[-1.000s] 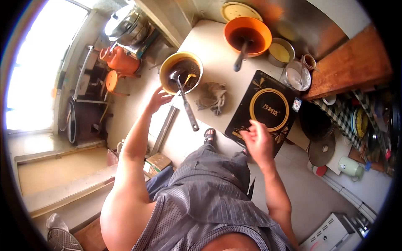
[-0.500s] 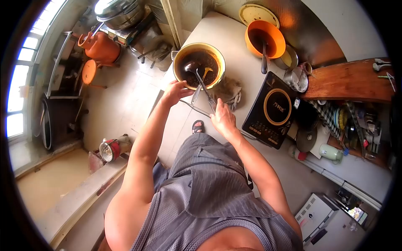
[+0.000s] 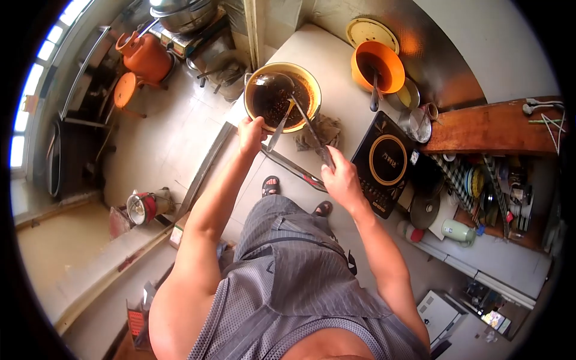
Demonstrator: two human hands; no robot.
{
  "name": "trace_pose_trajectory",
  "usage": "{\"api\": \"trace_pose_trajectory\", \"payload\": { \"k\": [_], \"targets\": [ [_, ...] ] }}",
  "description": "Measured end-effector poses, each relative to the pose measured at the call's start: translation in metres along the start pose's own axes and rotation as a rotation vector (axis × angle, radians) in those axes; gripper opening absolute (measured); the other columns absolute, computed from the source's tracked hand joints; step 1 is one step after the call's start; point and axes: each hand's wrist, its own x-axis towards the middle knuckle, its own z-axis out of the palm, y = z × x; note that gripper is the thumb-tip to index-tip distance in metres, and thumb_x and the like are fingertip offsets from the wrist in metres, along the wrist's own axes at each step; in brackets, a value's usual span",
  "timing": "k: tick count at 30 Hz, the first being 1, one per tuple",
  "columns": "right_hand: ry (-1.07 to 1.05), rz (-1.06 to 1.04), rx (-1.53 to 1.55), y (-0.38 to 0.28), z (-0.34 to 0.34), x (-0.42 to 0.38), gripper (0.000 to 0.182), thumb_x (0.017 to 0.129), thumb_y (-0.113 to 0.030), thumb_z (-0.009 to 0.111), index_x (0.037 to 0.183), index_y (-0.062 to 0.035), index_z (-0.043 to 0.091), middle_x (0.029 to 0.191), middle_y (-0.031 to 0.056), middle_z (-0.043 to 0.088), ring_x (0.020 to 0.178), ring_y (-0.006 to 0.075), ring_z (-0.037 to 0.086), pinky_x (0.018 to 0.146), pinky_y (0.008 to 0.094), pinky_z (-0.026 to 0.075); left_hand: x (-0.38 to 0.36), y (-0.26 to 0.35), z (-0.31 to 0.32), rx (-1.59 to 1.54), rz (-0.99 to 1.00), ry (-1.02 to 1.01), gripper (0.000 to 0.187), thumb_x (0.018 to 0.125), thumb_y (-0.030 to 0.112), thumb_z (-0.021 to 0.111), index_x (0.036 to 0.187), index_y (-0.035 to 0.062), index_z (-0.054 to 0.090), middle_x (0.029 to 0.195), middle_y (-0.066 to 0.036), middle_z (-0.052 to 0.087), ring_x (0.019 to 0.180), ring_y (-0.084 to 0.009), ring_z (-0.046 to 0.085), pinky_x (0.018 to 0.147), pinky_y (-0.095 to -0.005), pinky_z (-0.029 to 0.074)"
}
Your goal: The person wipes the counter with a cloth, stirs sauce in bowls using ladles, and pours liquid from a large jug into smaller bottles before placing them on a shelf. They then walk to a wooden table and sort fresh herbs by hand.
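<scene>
A yellow-rimmed pot (image 3: 316, 90) of dark, oily sauce with bits in it stands near the counter's edge. My left hand (image 3: 251, 135) is closed at the pot's near-left rim, thumb on top. In my right hand (image 3: 343, 182), closed around its handle, is a long ladle (image 3: 309, 126); its round bowl lies at the sauce's surface on the pot's far-left side. A second utensil (image 3: 279, 131) with a metal handle leans over the near rim, its other end in the sauce. A crumpled cloth (image 3: 318, 133) lies right beside the pot.
Right of the pot are an orange bowl (image 3: 393, 75) with a spoon, a black induction cooker (image 3: 378, 190) and metal bowls (image 3: 418, 126). A wooden shelf (image 3: 489, 129) juts out beyond. On the floor at left stand a gas cylinder (image 3: 144, 57) and an orange stool (image 3: 125, 90).
My right hand has drawn back to the right with the ladle, whose bowl now shows higher in the sauce. My left hand's fingers have curled in at the rim. The view has shifted slightly.
</scene>
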Motion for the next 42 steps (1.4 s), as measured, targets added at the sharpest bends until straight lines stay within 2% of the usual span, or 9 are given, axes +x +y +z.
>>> {"api": "trace_pose_trajectory", "payload": {
  "k": [3, 7, 11, 13, 20, 21, 24, 31, 42],
  "targets": [
    [-0.017, -0.032, 0.125, -0.006, -0.035, -0.021, 0.037, 0.084, -0.004, 0.055, 0.120, 0.0068, 0.054, 0.099, 0.0280, 0.065, 0.090, 0.0417, 0.065, 0.079, 0.0406, 0.052, -0.029, 0.003, 0.002, 0.077, 0.104, 0.045, 0.009, 0.075, -0.001, 0.050, 0.077, -0.0029, 0.059, 0.065, -0.008, 0.059, 0.043, -0.0106, 0.047, 0.038, -0.0254, 0.033],
    [-0.140, 0.022, 0.225, 0.004, -0.085, -0.052, 0.037, 0.084, -0.004, 0.055, 0.119, 0.0062, 0.056, 0.083, 0.0122, 0.063, 0.071, 0.0160, 0.058, 0.069, 0.0289, 0.048, -0.092, 0.006, 0.016, 0.075, 0.131, 0.114, 0.008, 0.075, -0.001, 0.052, 0.075, -0.0018, 0.060, 0.063, -0.004, 0.057, 0.044, -0.0091, 0.045, 0.040, -0.0258, 0.033],
    [-0.189, -0.031, 0.292, 0.037, -0.127, -0.088, 0.036, 0.085, -0.004, 0.056, 0.119, 0.0064, 0.056, 0.081, 0.0040, 0.059, 0.070, 0.0095, 0.051, 0.065, 0.0262, 0.045, -0.152, -0.017, 0.033, 0.023, 0.162, 0.126, 0.009, 0.076, -0.002, 0.052, 0.079, -0.0026, 0.061, 0.064, -0.005, 0.057, 0.045, -0.0092, 0.046, 0.040, -0.0257, 0.034],
    [-0.247, -0.021, 0.284, 0.052, -0.150, -0.109, 0.036, 0.085, -0.004, 0.055, 0.119, 0.0065, 0.056, 0.084, 0.0040, 0.060, 0.072, 0.0096, 0.052, 0.068, 0.0255, 0.046, -0.175, -0.034, 0.033, 0.069, 0.149, 0.069, 0.014, 0.077, 0.000, 0.052, 0.088, -0.0059, 0.060, 0.071, -0.015, 0.065, 0.058, -0.0243, 0.067, 0.049, -0.0289, 0.052],
    [-0.281, -0.067, 0.227, 0.124, -0.206, -0.197, 0.040, 0.085, -0.005, 0.056, 0.123, 0.0074, 0.054, 0.105, 0.0144, 0.067, 0.094, 0.0164, 0.062, 0.085, 0.0279, 0.048, -0.284, -0.112, 0.078, -0.015, 0.083, 0.074, 0.017, 0.079, -0.001, 0.053, 0.094, -0.0055, 0.060, 0.073, -0.015, 0.066, 0.057, -0.0254, 0.067, 0.049, -0.0307, 0.053],
    [-0.239, -0.119, 0.242, 0.133, -0.210, -0.213, 0.040, 0.085, -0.004, 0.055, 0.124, 0.0069, 0.054, 0.091, 0.0058, 0.060, 0.078, 0.0102, 0.054, 0.070, 0.0246, 0.043, -0.295, -0.125, 0.083, -0.004, 0.089, 0.073, 0.017, 0.079, -0.001, 0.052, 0.092, -0.0060, 0.061, 0.073, -0.015, 0.066, 0.057, -0.0253, 0.067, 0.049, -0.0310, 0.053],
    [-0.235, 0.003, 0.239, 0.153, -0.235, -0.267, 0.041, 0.085, -0.006, 0.056, 0.124, 0.0083, 0.053, 0.106, 0.0154, 0.067, 0.096, 0.0169, 0.062, 0.086, 0.0280, 0.048, -0.331, -0.162, 0.101, -0.040, 0.074, 0.022, 0.016, 0.078, -0.001, 0.052, 0.090, -0.0071, 0.061, 0.074, -0.016, 0.066, 0.057, -0.0254, 0.067, 0.050, -0.0318, 0.054],
    [-0.070, 0.098, 0.251, 0.201, -0.262, -0.391, 0.039, 0.086, -0.006, 0.057, 0.122, 0.0068, 0.054, 0.079, -0.0004, 0.055, 0.068, 0.0063, 0.047, 0.061, 0.0232, 0.041, -0.391, -0.242, 0.145, 0.024, 0.060, -0.090, 0.017, 0.077, -0.003, 0.051, 0.092, -0.0093, 0.058, 0.077, -0.018, 0.067, 0.058, -0.0263, 0.068, 0.052, -0.0336, 0.056],
    [0.024, 0.225, 0.319, 0.306, -0.305, -0.499, 0.032, 0.086, -0.007, 0.056, 0.115, 0.0063, 0.056, 0.074, -0.0005, 0.053, 0.063, 0.0076, 0.045, 0.057, 0.0248, 0.039, -0.476, -0.332, 0.253, 0.009, -0.088, -0.179, 0.015, 0.078, -0.002, 0.050, 0.087, -0.0058, 0.060, 0.074, -0.011, 0.063, 0.052, -0.0164, 0.058, 0.051, -0.0288, 0.050]
  ]
}}
